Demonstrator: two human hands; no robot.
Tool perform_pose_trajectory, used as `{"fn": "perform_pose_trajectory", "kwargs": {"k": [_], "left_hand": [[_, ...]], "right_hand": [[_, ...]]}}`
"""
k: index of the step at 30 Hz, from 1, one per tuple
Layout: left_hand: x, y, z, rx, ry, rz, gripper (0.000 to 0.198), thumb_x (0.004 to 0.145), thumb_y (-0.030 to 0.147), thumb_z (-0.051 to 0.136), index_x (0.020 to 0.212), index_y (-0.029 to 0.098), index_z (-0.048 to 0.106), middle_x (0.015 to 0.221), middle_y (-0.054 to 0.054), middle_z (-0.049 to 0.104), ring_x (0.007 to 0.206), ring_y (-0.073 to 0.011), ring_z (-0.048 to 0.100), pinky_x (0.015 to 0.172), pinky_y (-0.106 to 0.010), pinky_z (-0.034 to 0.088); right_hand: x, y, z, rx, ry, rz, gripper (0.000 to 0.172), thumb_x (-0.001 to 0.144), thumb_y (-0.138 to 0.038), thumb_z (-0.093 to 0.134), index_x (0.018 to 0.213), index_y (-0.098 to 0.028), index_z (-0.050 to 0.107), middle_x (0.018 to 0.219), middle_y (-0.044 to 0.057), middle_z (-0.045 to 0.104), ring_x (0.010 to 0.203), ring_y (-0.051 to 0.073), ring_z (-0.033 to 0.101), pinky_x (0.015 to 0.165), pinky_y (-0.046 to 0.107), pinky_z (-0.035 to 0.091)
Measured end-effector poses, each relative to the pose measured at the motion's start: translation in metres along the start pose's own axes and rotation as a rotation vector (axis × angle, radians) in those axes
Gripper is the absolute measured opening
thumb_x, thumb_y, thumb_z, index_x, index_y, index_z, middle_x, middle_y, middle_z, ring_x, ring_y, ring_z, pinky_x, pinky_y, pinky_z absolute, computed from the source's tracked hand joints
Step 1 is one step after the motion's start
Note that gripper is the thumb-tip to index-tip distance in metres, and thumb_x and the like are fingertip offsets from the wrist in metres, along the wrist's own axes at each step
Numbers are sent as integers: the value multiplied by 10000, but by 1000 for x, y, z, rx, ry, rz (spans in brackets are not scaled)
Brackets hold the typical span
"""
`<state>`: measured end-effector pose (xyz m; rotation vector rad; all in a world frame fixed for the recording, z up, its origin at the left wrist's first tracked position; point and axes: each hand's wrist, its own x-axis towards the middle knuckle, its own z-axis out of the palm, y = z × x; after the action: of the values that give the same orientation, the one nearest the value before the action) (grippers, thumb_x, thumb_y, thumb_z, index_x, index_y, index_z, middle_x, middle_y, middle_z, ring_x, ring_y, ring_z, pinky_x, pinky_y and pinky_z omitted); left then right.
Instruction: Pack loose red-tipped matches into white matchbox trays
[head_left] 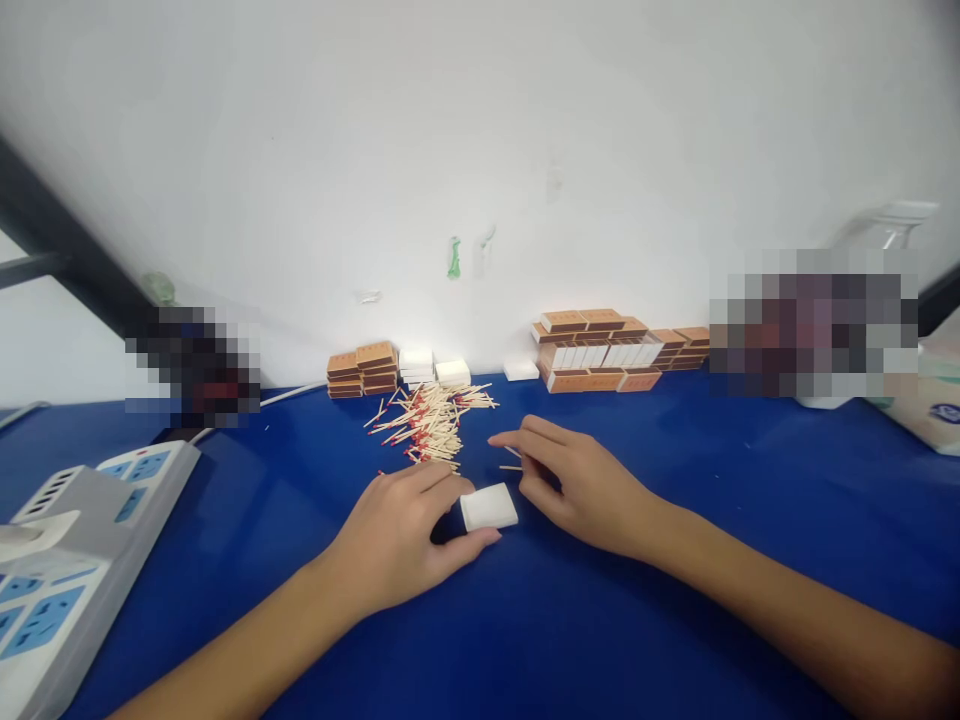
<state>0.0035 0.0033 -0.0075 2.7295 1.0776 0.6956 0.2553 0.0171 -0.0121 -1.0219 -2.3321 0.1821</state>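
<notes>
My left hand (412,530) grips a small white matchbox tray (490,508) between thumb and fingers, low over the blue table; whether anything lies in the tray I cannot tell. To its right, my right hand (570,480) is closed in a pinch with the index finger stretched out. Two thin matches (511,468) stick out to the left from its fingers; their other ends are hidden. Beyond my left hand spreads a loose heap of red-tipped matches (431,420).
Along the wall stand brown matchboxes (363,370), white trays (417,366), a lone white tray (520,371) and a larger matchbox stack (600,352). A power strip (142,530) lies at the left on the blue table (480,640). A soft pack (934,395) is at the right.
</notes>
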Motion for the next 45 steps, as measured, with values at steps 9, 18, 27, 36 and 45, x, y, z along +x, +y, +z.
{"fn": "perform_pose_trajectory", "kwargs": {"k": [9,18,27,36,45], "left_hand": [[2,2,-2,-8,4,-20,263,947,446,704,1038,199,708,902,-34,711,792,-203,686,724,-339,558],[2,0,-2,-39,89,-37,232,950,428,707,1051,219,699,946,-25,732,841,-192,687,723,-314,530],[2,-2,0,-26,148,-21,225,957,411,709,1041,204,685,969,-29,728,852,-191,676,751,-329,524],[3,1,-1,-59,39,9,238,937,423,731,1022,204,690,939,-43,697,861,-203,658,774,-340,544],[0,3,-2,-44,-42,28,330,906,501,749,1020,197,692,990,-61,691,902,-221,673,802,-358,564]], "right_hand": [[4,-17,-3,378,160,206,129,1007,-269,607,1101,-218,678,897,12,764,699,134,656,639,267,502],[8,-26,-3,514,73,273,91,942,-265,702,885,-238,768,974,40,703,838,164,625,656,284,472],[4,-24,5,435,23,309,59,894,-230,758,838,-237,778,1119,47,676,879,163,620,775,319,523],[5,-22,-3,263,33,144,104,947,-171,665,893,-222,738,1000,46,693,953,189,629,789,317,504],[4,7,-3,34,7,231,55,949,-267,691,958,-220,719,977,53,661,849,196,613,756,345,503]]}}
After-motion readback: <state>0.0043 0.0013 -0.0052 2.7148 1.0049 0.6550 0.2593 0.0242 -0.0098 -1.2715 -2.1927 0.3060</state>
